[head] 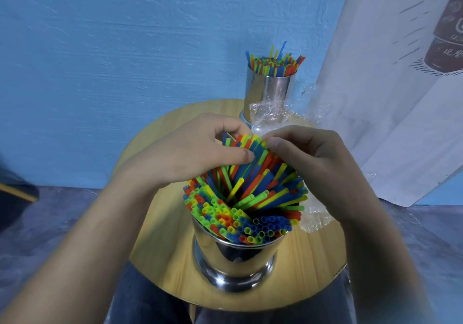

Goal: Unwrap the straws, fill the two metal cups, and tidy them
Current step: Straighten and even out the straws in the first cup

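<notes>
- Directly beneath both hands, a shiny round metal cup with a flared foot (235,251) is seen standing upright on a small round wooden table (160,248), at the edge nearest the person.
- This cup is packed with thin plastic straws in red, blue, yellow and green (250,198). On the side toward the person they sit in even rows. Under the hands they lean and cross.
- The left hand (200,148) is curled round the far tips of the bunch, with its thumb pressed against the near side, so a cluster of straws is gripped.
- The right hand (310,158) is closed on the same cluster from the other side, thumb in front and fingers curled behind. The straws appear to be squeezed between the hands so that the leaning ones can be gathered straight.
- Beyond the fingertips, a second shiny metal cup (268,91) is set at the far edge, filled with straws whose tips are uneven. It was probably placed there to leave working room.
- Between the hands and that cup lies a crumpled clear plastic wrapper (273,113), seemingly discarded after unwrapping.
- Tidying is judged to be the step in hand.
</notes>
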Demonstrator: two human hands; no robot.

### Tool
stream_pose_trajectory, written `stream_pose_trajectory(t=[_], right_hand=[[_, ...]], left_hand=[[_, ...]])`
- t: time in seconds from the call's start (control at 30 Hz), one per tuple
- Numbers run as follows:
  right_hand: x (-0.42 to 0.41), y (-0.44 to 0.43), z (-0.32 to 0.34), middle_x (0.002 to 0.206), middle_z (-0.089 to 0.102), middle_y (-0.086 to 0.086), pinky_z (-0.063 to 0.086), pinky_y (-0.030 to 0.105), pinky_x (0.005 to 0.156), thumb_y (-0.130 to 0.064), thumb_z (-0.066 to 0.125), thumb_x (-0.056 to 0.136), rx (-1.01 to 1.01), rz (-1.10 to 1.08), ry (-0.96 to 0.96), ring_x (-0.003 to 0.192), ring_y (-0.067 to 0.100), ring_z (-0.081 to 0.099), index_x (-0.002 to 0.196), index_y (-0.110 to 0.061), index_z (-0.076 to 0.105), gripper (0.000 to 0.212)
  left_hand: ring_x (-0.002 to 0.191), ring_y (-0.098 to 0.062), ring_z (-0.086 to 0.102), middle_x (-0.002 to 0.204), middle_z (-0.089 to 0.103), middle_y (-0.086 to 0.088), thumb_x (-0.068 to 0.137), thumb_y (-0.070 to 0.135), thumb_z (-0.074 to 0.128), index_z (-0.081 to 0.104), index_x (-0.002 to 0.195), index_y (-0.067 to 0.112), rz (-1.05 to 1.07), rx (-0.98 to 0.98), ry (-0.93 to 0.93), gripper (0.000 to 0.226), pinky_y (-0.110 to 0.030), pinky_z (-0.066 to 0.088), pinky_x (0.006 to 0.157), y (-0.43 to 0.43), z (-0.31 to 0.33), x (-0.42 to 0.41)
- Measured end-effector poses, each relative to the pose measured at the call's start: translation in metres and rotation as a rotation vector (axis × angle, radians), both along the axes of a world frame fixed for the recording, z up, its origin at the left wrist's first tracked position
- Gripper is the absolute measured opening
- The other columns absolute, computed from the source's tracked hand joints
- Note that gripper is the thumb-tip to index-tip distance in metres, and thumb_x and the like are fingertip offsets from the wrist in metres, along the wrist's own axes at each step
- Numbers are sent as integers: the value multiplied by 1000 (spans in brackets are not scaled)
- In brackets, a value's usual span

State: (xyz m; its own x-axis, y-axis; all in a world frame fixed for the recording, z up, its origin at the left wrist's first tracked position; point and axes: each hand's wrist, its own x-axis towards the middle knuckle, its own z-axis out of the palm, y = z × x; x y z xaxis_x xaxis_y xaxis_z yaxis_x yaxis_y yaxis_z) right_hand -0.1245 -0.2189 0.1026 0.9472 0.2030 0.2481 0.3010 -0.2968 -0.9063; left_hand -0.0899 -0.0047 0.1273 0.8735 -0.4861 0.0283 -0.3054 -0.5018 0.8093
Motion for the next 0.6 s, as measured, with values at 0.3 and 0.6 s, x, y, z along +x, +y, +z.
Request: stream_pose_trajectory(t=[0.3, 0.6], right_hand=[[3, 1, 2, 88, 77, -2, 60, 40, 83, -23, 70, 95, 9, -40, -24, 88, 18, 74, 90, -17, 77, 10], [4, 2, 1, 86, 74, -2, 58, 29, 74, -16, 67, 97, 20, 15, -36, 84, 15, 72, 88, -15, 73, 10]], left_hand=[[82, -22, 74, 90, 76, -7, 89, 29, 77, 76, 90, 18, -12, -10, -24, 12, -45, 56, 81, -3, 3, -2], [82, -16, 74, 88, 76, -2, 88, 34, 76, 77, 91, 20, -41, -1, -52, 14, -43, 56, 81, -2, 2, 0]])
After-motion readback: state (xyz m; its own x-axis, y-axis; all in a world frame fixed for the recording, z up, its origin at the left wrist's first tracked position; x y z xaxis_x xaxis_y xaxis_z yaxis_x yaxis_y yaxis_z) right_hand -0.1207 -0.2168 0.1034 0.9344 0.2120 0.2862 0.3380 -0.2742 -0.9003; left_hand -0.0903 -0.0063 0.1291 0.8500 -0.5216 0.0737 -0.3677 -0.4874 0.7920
